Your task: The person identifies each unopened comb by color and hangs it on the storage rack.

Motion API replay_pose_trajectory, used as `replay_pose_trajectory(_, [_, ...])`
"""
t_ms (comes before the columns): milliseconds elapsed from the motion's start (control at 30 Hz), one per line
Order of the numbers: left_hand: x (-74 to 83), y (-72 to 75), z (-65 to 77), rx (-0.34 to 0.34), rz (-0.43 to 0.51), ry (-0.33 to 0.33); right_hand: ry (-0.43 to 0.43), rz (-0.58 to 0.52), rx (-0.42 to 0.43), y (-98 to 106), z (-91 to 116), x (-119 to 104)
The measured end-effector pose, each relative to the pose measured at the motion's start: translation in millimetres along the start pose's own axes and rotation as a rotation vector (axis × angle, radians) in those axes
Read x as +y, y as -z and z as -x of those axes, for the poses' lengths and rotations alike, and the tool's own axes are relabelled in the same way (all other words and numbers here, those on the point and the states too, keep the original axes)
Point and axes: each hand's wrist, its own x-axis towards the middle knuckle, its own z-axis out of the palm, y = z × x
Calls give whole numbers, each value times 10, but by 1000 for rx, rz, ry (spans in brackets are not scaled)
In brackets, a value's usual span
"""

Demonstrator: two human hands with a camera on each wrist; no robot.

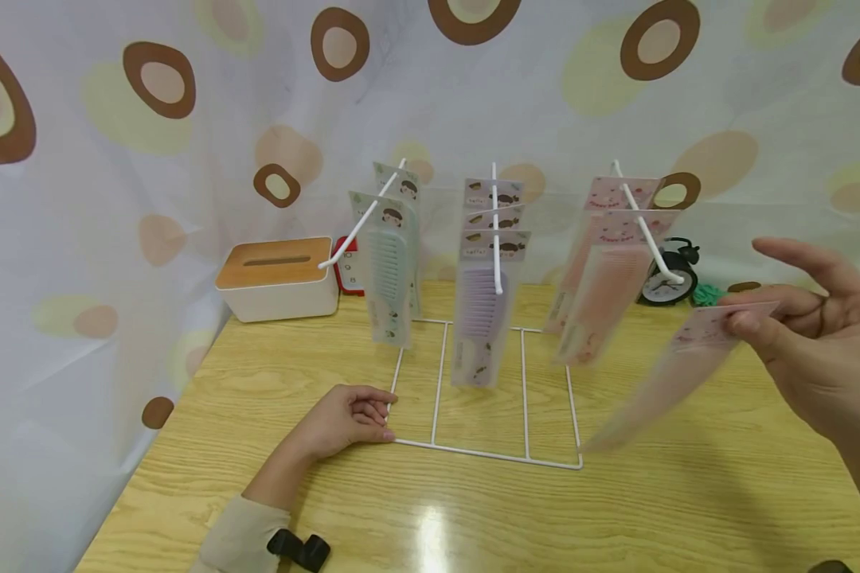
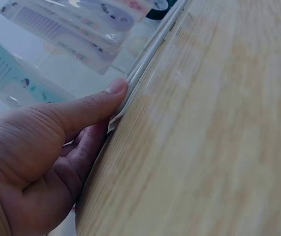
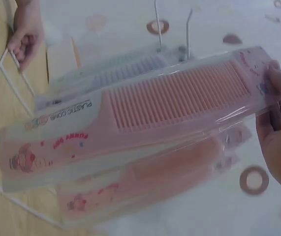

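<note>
My right hand pinches the top of a packaged pink comb between thumb and fingers, with the pack slanting down and left. It is right of the white wire display rack. At the rack's front left corner, my left hand grips the base wire with thumb and curled fingers. Two packaged pink combs hang on the right hook. Packaged purple combs hang on the middle hook, and packaged green combs on the left hook.
Behind the rack at left stands a white tissue box with a wooden lid, beside a red-framed clock. A black alarm clock and a small green item are at the back right. A patterned curtain hangs behind the wooden table.
</note>
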Motion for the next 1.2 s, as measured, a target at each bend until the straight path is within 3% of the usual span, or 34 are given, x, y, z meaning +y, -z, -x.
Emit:
replay_pose_trajectory(67, [5,-3,-4,2,-6,-2,22,-29,2,-107,-52,-3])
replay_pose_trajectory(167, [6,-6,-13,2,-13,-5,32,-14,72,-241,-115,-5])
replay_pose_trajectory(267, [4,-12,-26,3,-19,-6,26,93,142,-348,-167,-12])
replay_pose_trajectory(400, [3,-16,-34,4,-19,-5,-4,92,163,-424,-218,-2])
replay_pose_trajectory(600, [3,-22,-25,-1,-20,-4,-44,-31,129,-424,-256,31])
replay_pose_trajectory(800, [6,-29,-35,7,-13,-3,-105,43,184,-357,-308,79])
replay_pose_trajectory(1067, [2,-18,-58,-19,11,-17,-69,150,252,-249,-366,167])
replay_pose_trajectory(1200, [143,58,3,40,-57,-57,-57,178,254,-222,-388,233])
